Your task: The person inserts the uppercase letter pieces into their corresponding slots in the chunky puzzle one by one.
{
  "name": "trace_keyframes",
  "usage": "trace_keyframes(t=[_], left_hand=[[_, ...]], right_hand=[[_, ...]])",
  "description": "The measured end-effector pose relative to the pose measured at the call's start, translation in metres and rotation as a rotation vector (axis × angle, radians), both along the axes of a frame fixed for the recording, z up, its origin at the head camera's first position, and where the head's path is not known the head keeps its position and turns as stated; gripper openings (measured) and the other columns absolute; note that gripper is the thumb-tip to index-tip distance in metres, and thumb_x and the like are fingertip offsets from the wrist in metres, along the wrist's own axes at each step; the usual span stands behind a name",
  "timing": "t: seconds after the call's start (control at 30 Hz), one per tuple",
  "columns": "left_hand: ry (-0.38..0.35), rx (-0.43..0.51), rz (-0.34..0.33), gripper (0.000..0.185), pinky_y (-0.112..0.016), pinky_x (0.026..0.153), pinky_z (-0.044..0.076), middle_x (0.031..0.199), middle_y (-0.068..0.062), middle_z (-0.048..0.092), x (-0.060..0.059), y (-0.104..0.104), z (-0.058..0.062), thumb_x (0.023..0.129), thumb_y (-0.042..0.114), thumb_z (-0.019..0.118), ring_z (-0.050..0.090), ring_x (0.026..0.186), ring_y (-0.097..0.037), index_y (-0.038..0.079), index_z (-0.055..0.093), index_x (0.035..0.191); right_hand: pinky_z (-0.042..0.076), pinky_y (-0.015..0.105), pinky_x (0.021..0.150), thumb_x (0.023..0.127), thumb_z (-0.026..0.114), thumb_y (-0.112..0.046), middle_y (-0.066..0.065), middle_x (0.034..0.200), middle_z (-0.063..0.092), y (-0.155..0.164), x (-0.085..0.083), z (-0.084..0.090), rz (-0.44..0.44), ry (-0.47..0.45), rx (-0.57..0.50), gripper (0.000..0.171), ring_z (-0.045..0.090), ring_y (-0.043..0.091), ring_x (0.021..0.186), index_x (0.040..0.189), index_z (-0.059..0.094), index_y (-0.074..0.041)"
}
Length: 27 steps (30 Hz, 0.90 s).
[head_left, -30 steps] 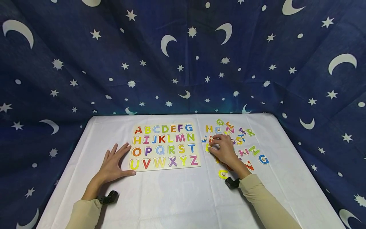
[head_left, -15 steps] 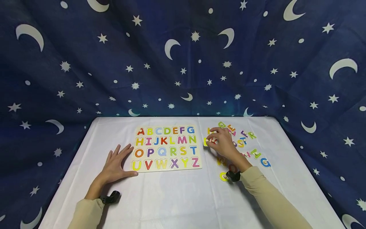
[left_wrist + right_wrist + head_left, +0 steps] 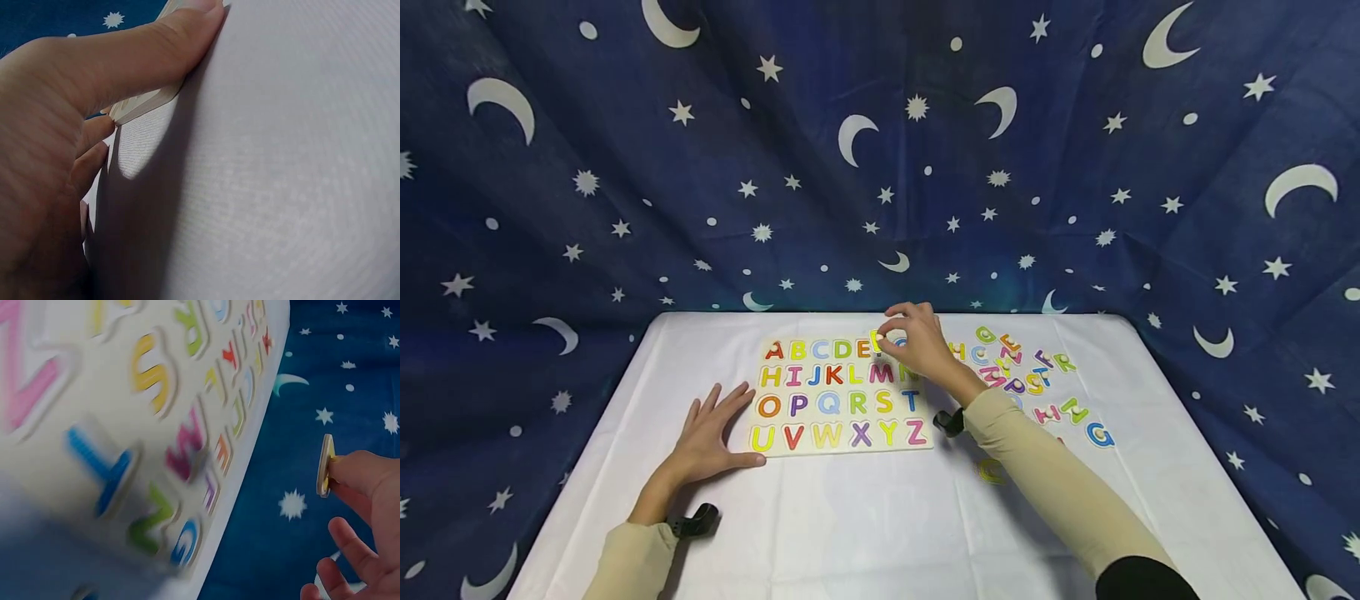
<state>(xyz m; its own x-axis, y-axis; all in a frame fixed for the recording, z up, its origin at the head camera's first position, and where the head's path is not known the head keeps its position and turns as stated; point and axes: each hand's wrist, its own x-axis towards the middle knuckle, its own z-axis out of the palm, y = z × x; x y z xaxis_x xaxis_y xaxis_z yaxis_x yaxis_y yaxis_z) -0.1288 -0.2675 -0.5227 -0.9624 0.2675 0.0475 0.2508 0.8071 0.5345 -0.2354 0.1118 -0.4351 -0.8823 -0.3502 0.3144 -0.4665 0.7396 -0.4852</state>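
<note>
Moved from loose letters to above puzzle board top row: right hand pinching thin, stiff, light yellow letter piece by its edges; left hand flat, bracing board.

Right grip covers the F and G cells at the far right corner of the alphabet board; part of the N below is also hidden. The yellow piece pinched in its fingers is too small to read in the head view and shows edge-on in the right wrist view, so its letter cannot be told. Right sleeve hides several loose letters on the bench. Right wrist view: the board's near letters are blurred. Left wrist view: left grip cut by the frame's left edge; only a sliver of the board's edge shows under the thumb.
</note>
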Motion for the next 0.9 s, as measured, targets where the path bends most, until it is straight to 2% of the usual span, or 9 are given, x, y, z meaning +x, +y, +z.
trace_keyframes(t=[0.13,0.27,0.4,0.57,0.9], left_hand=[[-0.004,-0.006,0.008,0.115,-0.071,0.12,-0.002,0.165,-0.017,0.032,0.002,-0.002,0.0,0.063,0.06,0.091,0.008,0.153,-0.051,0.009,0.044,0.155],[0.022,0.0,0.007,0.114,-0.072,0.12,0.0,0.164,-0.018,0.034,0.002,-0.002,0.0,0.063,0.058,0.092,0.01,0.153,-0.052,0.009,0.046,0.154],[0.036,-0.013,0.0,0.113,-0.072,0.12,0.001,0.164,-0.017,0.035,0.002,-0.002,0.001,0.064,0.059,0.091,0.011,0.152,-0.052,0.009,0.046,0.154],[0.019,-0.015,0.009,0.114,-0.072,0.12,0.001,0.164,-0.017,0.035,0.003,-0.001,0.002,0.062,0.059,0.092,0.011,0.152,-0.052,0.009,0.046,0.154],[-0.001,-0.035,0.003,0.115,-0.071,0.12,-0.001,0.164,-0.017,0.034,0.0,-0.002,0.001,0.062,0.06,0.091,0.009,0.154,-0.05,0.01,0.045,0.154]], right_hand=[[0.039,0.052,0.104,0.091,0.079,-0.021,0.008,0.133,0.063,-0.028,-0.011,-0.003,0.021,-0.037,-0.028,0.013,0.046,0.033,0.124,0.102,0.082,-0.014],[0.038,0.051,0.106,0.091,0.079,-0.022,0.007,0.135,0.062,-0.052,-0.019,-0.007,0.035,-0.081,-0.04,0.015,0.044,0.032,0.127,0.104,0.081,-0.014],[0.038,0.05,0.104,0.092,0.079,-0.024,0.005,0.136,0.062,-0.074,-0.028,-0.014,0.034,-0.108,-0.021,0.014,0.043,0.031,0.128,0.104,0.082,-0.016],[0.038,0.046,0.102,0.094,0.077,-0.029,0.001,0.137,0.061,-0.097,-0.038,-0.024,0.034,-0.134,0.018,0.016,0.043,0.027,0.128,0.106,0.082,-0.02],[0.04,0.042,0.098,0.093,0.076,-0.033,-0.002,0.135,0.061,-0.134,-0.045,-0.048,-0.004,-0.182,0.052,0.014,0.044,0.024,0.123,0.102,0.083,-0.023]])
